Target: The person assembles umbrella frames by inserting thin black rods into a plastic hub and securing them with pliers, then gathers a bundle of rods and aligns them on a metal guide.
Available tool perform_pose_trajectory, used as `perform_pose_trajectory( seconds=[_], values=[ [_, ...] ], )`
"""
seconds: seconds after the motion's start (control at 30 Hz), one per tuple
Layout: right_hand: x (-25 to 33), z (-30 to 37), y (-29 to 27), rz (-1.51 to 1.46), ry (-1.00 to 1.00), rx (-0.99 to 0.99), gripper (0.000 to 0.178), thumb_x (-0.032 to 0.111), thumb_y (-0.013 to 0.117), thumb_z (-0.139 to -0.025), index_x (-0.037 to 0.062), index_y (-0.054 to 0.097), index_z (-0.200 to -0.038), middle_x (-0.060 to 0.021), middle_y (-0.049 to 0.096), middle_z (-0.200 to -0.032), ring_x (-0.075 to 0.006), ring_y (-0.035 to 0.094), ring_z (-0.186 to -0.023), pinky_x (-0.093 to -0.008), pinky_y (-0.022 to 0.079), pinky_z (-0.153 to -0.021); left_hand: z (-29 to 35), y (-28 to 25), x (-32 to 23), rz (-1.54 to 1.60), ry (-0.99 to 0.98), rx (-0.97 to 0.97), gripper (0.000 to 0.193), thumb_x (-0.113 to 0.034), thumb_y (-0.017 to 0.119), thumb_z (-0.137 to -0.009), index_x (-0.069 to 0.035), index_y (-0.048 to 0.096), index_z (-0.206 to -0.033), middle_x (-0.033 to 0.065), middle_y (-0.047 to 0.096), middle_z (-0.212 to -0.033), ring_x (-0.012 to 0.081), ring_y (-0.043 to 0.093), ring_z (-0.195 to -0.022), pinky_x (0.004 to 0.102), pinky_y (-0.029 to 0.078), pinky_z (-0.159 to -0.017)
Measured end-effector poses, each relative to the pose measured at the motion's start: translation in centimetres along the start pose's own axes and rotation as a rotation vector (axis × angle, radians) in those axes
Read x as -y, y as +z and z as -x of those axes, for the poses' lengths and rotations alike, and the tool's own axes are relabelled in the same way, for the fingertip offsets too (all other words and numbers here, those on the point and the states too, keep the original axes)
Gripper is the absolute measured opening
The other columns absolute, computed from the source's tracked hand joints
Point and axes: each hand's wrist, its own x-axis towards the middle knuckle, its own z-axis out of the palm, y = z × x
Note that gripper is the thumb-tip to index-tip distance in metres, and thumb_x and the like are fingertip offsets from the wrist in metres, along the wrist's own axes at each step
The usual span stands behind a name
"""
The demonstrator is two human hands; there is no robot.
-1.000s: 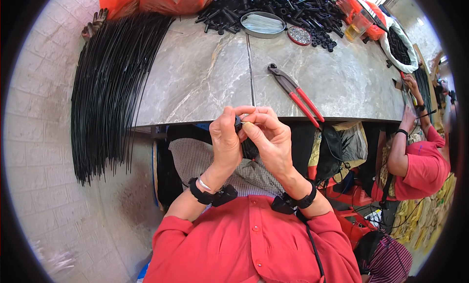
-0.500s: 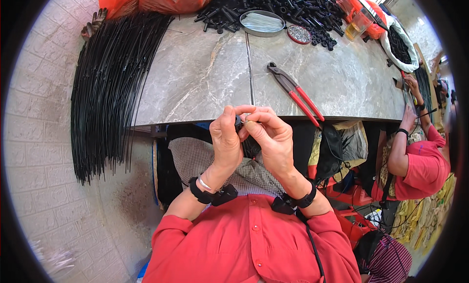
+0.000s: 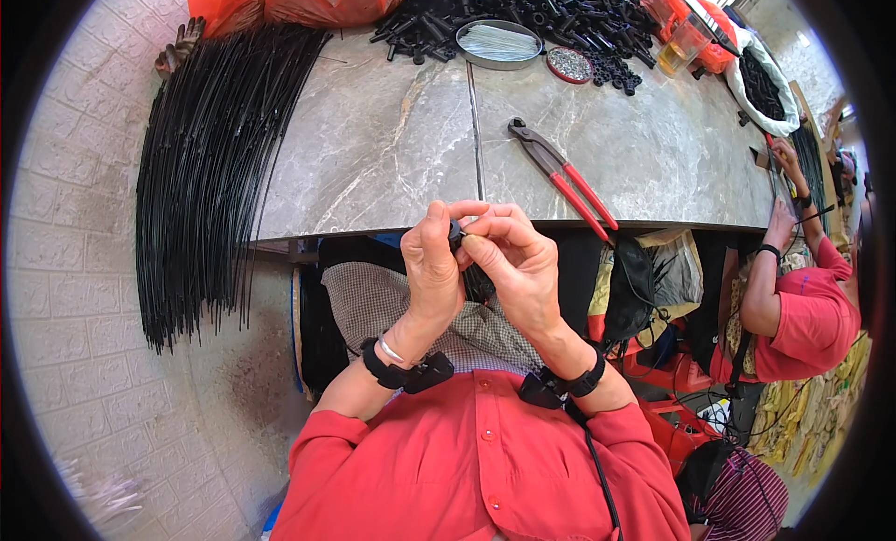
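My left hand (image 3: 433, 258) is closed round a small black cylindrical part (image 3: 455, 236), whose end shows between the fingers. Against that end, my right hand (image 3: 519, 266) pinches with thumb and forefinger; the tiny piece in the pinch is too small to name. Both hands meet just off the near edge of the grey marbled table (image 3: 373, 140). More black material shows dimly below the hands, mostly hidden by them. Pincers with red handles (image 3: 565, 179) lie on the table, ahead of my right hand.
At the left, a thick bundle of long black strands (image 3: 219, 168) hangs over the table edge. Far back lie a heap of black tubes (image 3: 579, 14), a round tin of thin pale rods (image 3: 499, 44) and a red-rimmed dish (image 3: 569, 65). A co-worker (image 3: 805, 322) sits at the right.
My right thumb and fingertips have shifted slightly left, closer to the black part. My left hand holds nearly the same pose.
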Motion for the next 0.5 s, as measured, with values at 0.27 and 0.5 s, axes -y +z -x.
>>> perform_pose_trajectory(
  seconds=[0.27,0.5],
  values=[
    [0.50,0.00,0.00,0.128,-0.027,-0.022,0.009,-0.001,0.066,-0.086,-0.0040,0.067,-0.094,-0.0070,0.057,-0.100,-0.0110,0.065,-0.079,-0.0227,0.053,-0.071,-0.01,0.23,0.00,0.027,0.008,-0.014,0.052,-0.042,0.047,-0.100,0.005,0.068,-0.095,-0.0054,0.055,-0.066,0.0004,0.040,-0.055,0.0180,0.031,-0.051],
    [1.02,-0.28,-0.03,0.224,-0.027,-0.006,0.009,-0.001,0.066,-0.085,-0.0039,0.067,-0.094,-0.0078,0.057,-0.099,-0.0119,0.065,-0.078,-0.0233,0.054,-0.069,-0.16,-0.05,0.14,0.023,0.009,0.009,0.053,-0.043,0.046,-0.100,0.006,0.068,-0.095,-0.0052,0.054,-0.064,0.0002,0.037,-0.054,0.0186,0.029,-0.050]
  ],
)
